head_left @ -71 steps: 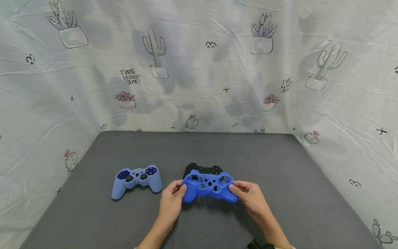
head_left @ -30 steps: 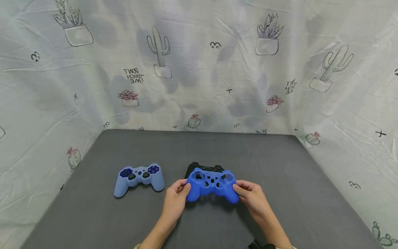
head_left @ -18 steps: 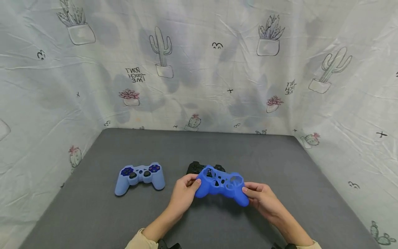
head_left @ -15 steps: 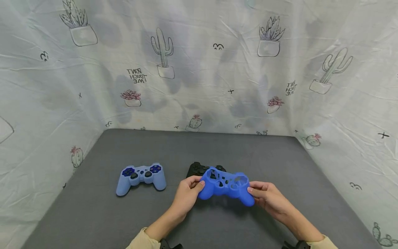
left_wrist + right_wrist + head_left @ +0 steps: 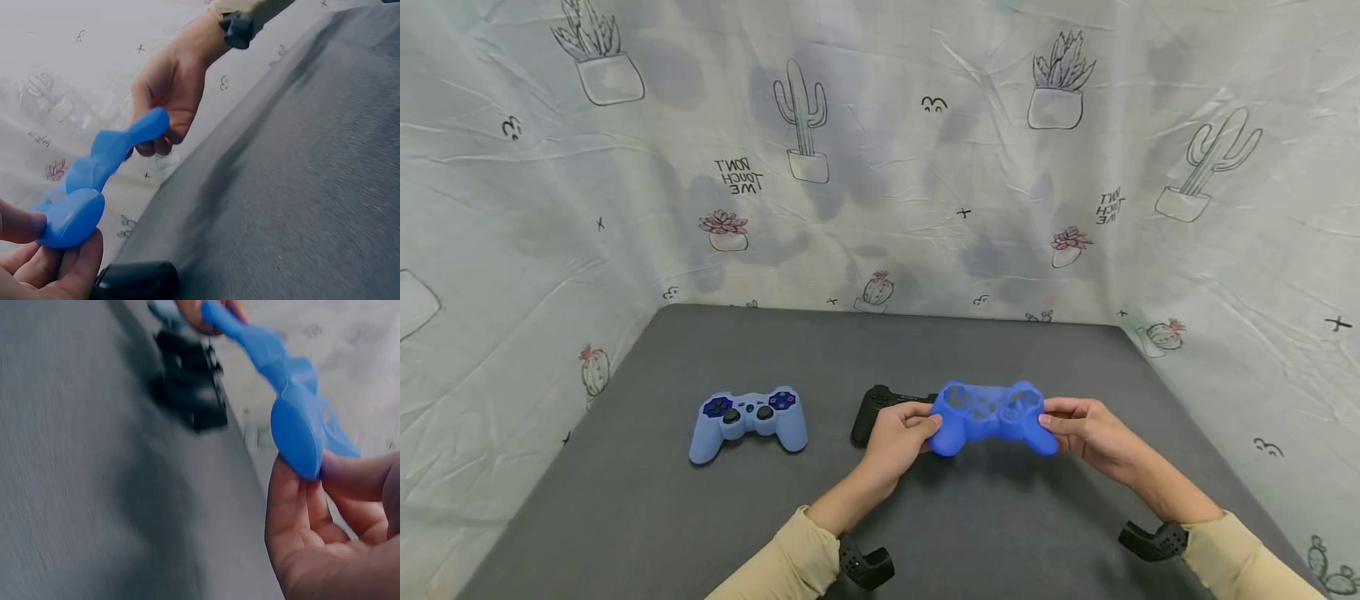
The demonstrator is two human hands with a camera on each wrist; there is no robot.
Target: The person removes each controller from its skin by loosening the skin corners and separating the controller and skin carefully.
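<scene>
A bright blue silicone controller cover (image 5: 988,415) with cut-out holes hangs above the grey table (image 5: 925,533), held at both ends. My left hand (image 5: 901,432) pinches its left grip (image 5: 69,215) and my right hand (image 5: 1086,425) pinches its right grip (image 5: 297,434). Behind and left of the cover a bare black controller (image 5: 880,408) lies on the table, partly hidden by my left hand; it also shows in the left wrist view (image 5: 134,280) and the right wrist view (image 5: 190,378).
A second controller in a light blue cover (image 5: 747,421) lies to the left on the table. A cactus-print cloth (image 5: 880,167) walls in the back and both sides. Bare grey table lies in front of my hands.
Both hands have lifted the blue cover and carried it to the right, off the black controller, which now shows more on the left. The head view has shifted slightly.
</scene>
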